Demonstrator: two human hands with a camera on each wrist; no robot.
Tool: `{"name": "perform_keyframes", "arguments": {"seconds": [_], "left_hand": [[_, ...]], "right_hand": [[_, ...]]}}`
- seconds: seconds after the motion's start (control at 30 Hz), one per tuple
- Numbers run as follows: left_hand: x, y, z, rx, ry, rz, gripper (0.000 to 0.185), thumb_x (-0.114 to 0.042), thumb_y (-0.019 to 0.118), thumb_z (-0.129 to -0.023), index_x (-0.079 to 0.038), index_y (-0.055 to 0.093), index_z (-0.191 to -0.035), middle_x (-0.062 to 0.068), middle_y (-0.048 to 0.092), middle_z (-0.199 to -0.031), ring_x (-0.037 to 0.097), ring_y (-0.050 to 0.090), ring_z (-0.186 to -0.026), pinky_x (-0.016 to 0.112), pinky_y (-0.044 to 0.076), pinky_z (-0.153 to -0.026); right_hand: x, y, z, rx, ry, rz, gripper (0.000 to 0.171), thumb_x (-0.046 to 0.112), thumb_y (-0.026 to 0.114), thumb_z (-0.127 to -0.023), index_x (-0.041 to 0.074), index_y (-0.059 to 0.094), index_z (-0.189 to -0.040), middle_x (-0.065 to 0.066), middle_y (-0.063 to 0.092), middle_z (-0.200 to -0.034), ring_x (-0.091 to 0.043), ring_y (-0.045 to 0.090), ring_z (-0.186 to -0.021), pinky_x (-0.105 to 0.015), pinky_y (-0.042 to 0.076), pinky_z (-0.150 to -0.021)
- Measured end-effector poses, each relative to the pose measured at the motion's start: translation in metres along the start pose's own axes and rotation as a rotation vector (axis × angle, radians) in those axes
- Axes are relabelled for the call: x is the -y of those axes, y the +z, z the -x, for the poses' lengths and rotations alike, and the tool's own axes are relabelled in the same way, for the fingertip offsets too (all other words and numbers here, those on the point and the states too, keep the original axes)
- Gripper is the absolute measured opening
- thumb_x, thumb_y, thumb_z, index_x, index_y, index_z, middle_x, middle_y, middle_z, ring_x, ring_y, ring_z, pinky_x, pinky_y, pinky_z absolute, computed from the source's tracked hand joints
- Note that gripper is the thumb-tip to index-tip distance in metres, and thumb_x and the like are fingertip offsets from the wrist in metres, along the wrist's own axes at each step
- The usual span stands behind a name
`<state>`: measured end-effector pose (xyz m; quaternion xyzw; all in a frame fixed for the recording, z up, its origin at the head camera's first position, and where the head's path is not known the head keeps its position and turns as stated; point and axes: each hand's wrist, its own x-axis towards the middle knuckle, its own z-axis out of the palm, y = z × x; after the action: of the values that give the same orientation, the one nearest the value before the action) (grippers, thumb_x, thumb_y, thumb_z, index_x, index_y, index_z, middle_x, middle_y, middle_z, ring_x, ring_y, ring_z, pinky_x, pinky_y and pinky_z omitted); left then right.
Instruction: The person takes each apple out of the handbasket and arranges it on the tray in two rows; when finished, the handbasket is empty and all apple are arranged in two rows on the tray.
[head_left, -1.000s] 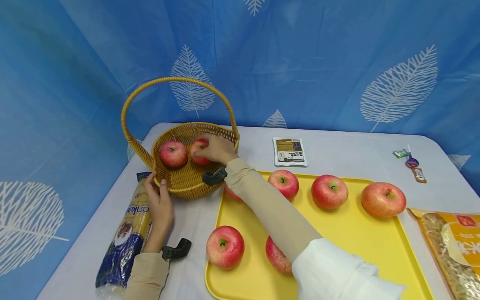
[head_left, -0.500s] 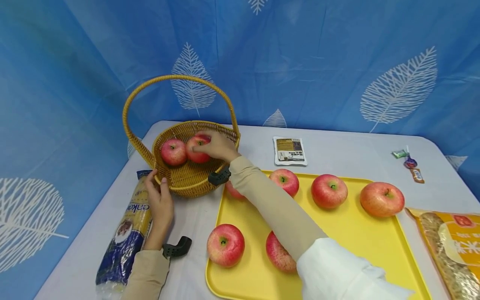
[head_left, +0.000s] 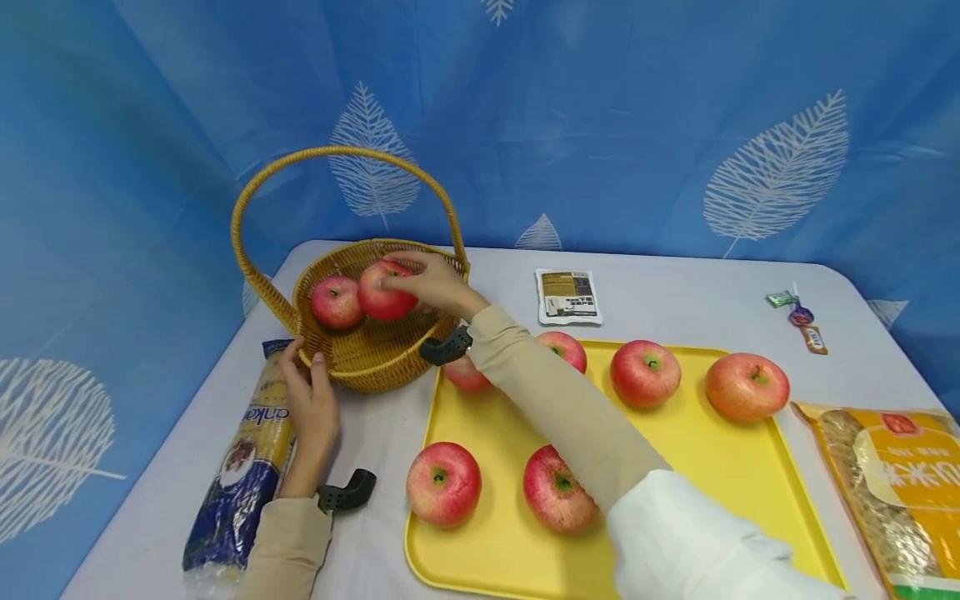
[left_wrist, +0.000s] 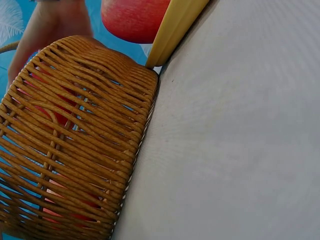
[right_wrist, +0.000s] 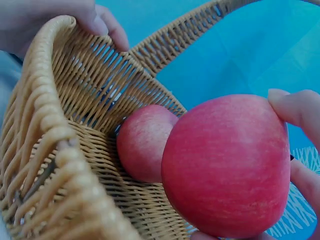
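Holding a red apple (head_left: 385, 292) in the right hand (head_left: 429, 282), fingers curled round it, inside the round woven wicker basket with hoop handle (head_left: 378, 367). Against the earlier head views the apple sits higher and further left; it now looks lifted off the basket floor and overlaps the second red apple (head_left: 337, 302) lying in the basket. Right wrist view confirms: held apple (right_wrist: 227, 167) in front, fingertips (right_wrist: 295, 107) on its far side, other apple (right_wrist: 145, 142) behind and below it. Can't tell if the two touch. My read: the apple isn't settled, so placement isn't done.

Left hand (head_left: 309, 404) grips the basket's near rim, thumb and fingers pinching the weave, same spot as before. Basket has drifted slightly left in frame, likely head motion.

Around:
- yellow plastic tray (head_left: 697, 467) just right of the basket, five more red apples showing on it, one partly hidden by the right forearm
- blue-and-yellow noodle packet (head_left: 240, 467) on the white surface (head_left: 675, 300), by the left hand
- small dark-label sachet (head_left: 567, 296) behind the tray
- wrapped sweets (head_left: 801, 321) at far right
- orange grain bag (head_left: 892, 483) at right edge

Obstructions: hoop handle arches over the basket; the seated apple takes up its left half.
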<state>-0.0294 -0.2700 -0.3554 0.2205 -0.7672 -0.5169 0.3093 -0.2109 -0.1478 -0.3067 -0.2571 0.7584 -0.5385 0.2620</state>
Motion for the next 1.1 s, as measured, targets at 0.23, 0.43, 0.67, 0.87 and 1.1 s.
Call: {"name": "perform_keyframes", "arguments": {"seconds": [0.23,0.43,0.67,0.87,1.1], "left_hand": [[0.024,0.003,-0.009,-0.018,-0.013,0.008,0.041,-0.022,0.034,-0.097,-0.007,0.03,-0.135,0.011,0.036,-0.139,0.023,0.042,-0.12,0.018,0.032,-0.087],[0.03,0.003,-0.011,-0.028,-0.013,0.017,0.041,-0.023,0.035,-0.097,-0.009,0.031,-0.135,0.008,0.034,-0.14,0.021,0.038,-0.124,0.024,0.032,-0.096],[-0.003,0.0,-0.001,-0.002,-0.014,0.028,0.041,-0.016,0.033,-0.097,0.002,0.029,-0.134,0.019,0.032,-0.139,0.031,0.036,-0.126,0.022,0.031,-0.096],[-0.005,0.002,-0.001,0.005,-0.016,0.038,0.041,-0.015,0.033,-0.097,0.003,0.028,-0.134,0.019,0.031,-0.14,0.031,0.035,-0.127,0.024,0.031,-0.097],[-0.003,0.003,-0.002,0.023,-0.016,0.041,0.042,-0.017,0.032,-0.097,0.003,0.027,-0.134,0.018,0.029,-0.141,0.031,0.032,-0.131,0.038,0.028,-0.104]], "right_hand": [[0.003,-0.017,0.014,0.029,-0.029,-0.052,0.049,0.037,0.066,-0.079,0.033,0.052,-0.126,0.0,0.051,-0.127,-0.014,0.058,-0.07,-0.034,0.049,-0.063],[0.003,-0.032,0.032,0.053,-0.07,-0.012,0.048,0.035,0.067,-0.08,0.035,0.052,-0.125,-0.001,0.048,-0.128,-0.015,0.051,-0.074,-0.031,0.047,-0.058],[0.007,-0.054,0.066,0.056,-0.108,0.045,0.048,0.033,0.066,-0.08,0.037,0.051,-0.125,0.001,0.047,-0.128,-0.031,0.057,-0.073,-0.034,0.049,-0.053],[0.009,-0.078,0.106,0.024,-0.125,0.076,0.051,0.027,0.068,-0.08,0.032,0.051,-0.128,0.003,0.047,-0.13,-0.019,0.053,-0.097,-0.035,0.05,-0.054],[-0.005,-0.11,0.169,0.006,-0.09,0.204,0.055,0.025,0.071,-0.077,0.027,0.051,-0.128,0.002,0.048,-0.131,-0.021,0.056,-0.086,-0.033,0.048,-0.072]]}}
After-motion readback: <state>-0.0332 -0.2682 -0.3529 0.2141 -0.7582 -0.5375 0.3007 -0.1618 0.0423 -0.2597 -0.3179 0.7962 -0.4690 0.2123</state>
